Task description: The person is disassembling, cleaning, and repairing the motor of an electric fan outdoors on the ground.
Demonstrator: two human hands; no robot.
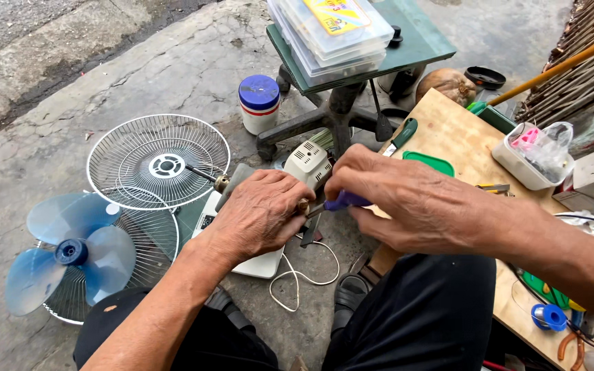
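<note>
Left hand (259,213) fingers closed around grey-white fan motor (305,165); right hand (407,199) fingers pinch purple-handled screwdriver (342,201), tip at motor.

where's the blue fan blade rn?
Head view, far left on the concrete ground: the blue fan blade lies on a wire fan guard, below the other white guard and left of the left hand.

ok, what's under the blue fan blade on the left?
The blue fan blade lies on a white wire fan guard, whose ribs show through the translucent blades and past their edges. Concrete ground shows around it. The guard's centre is covered by the blade hub.
</note>
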